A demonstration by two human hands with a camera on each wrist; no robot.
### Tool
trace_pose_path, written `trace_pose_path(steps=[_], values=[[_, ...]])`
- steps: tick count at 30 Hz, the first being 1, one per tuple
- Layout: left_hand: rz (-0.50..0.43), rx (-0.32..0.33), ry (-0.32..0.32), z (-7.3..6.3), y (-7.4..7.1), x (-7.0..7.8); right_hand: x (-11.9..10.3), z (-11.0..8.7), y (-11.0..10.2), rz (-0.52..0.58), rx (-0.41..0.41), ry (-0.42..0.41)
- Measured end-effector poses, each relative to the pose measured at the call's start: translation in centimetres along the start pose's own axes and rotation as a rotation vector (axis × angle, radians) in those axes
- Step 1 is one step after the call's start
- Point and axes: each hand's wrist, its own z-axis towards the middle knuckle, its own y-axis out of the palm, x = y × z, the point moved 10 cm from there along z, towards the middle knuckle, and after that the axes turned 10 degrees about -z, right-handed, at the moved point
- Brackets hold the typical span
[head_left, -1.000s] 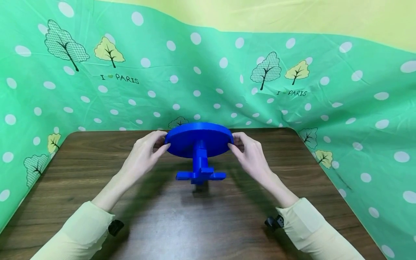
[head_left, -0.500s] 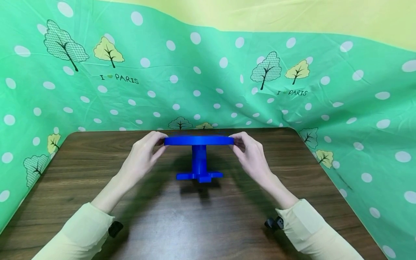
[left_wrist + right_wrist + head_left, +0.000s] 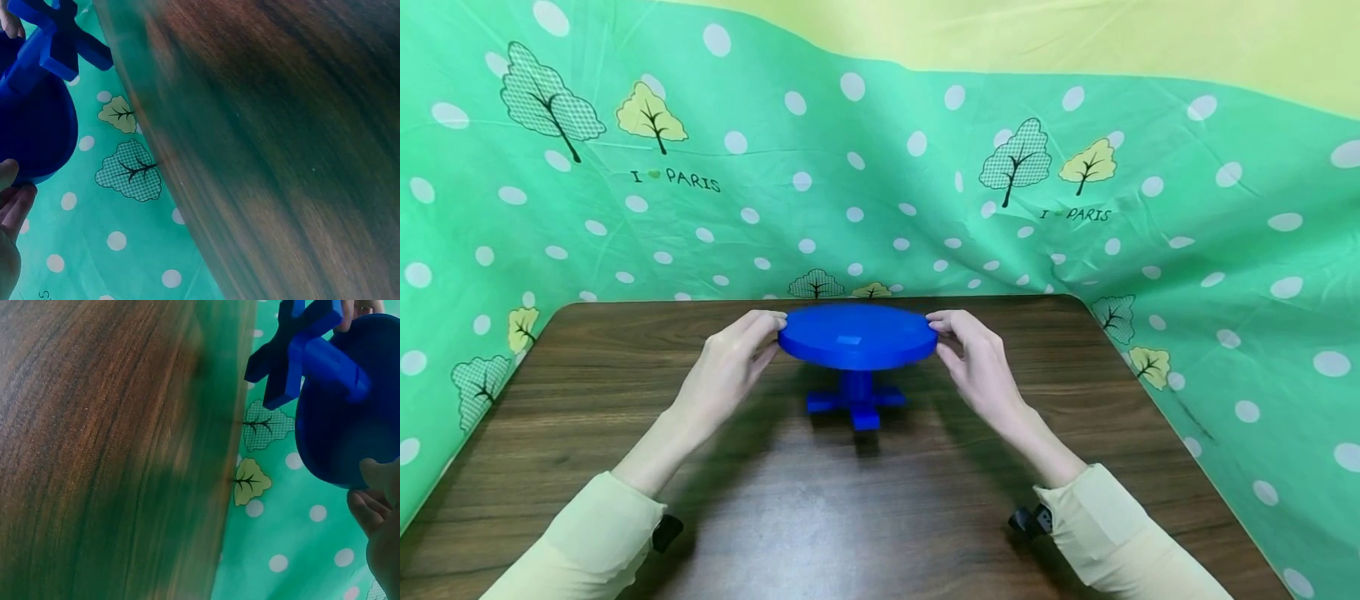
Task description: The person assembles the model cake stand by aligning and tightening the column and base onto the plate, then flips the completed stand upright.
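Observation:
A small blue round pedestal table (image 3: 857, 333), like a toy, is between both hands near the back of the wooden table. Its flat top faces up and tilts toward me, with a small paler rectangle on it. Below, a short post ends in a cross-shaped foot (image 3: 857, 408), whose shadow falls on the wood. My left hand (image 3: 722, 367) pinches the left rim, fingers above and thumb beneath. Opposite it, my right hand (image 3: 985, 367) pinches the right rim the same way. Both wrist views show the dark underside (image 3: 37, 125) and the foot's arms.
The wooden tabletop (image 3: 850, 517) spreads in front and to both sides. A green dotted cloth (image 3: 880, 167) with printed trees hangs behind and around it. Each cuff carries a small black device (image 3: 667, 532).
The blue pedestal table has tipped: its underside faced me first, then its rim stood edge-on, and now its upper face shows. Both hands keep their hold at nearly the same place.

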Motion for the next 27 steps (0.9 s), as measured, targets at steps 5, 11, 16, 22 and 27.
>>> trace_pose_path(steps=[5,11,16,22,27], values=[[0.035,0.003,0.059,-0.2,0.1,0.6,-0.3,-0.2,-0.1,-0.007,0.013,-0.029],[0.053,-0.003,0.075,-0.4,0.2,0.9,-0.5,-0.4,-0.3,0.003,0.032,-0.044],[0.069,-0.020,0.091,-0.8,0.5,1.1,-0.5,-0.9,-0.3,0.005,0.057,-0.061],[0.108,-0.027,0.132,-1.3,0.9,1.4,-0.3,-1.3,-0.2,0.012,0.083,-0.080],[0.116,-0.028,0.144,-1.5,1.1,1.3,-0.2,-1.6,0.0,0.028,0.087,-0.098]])
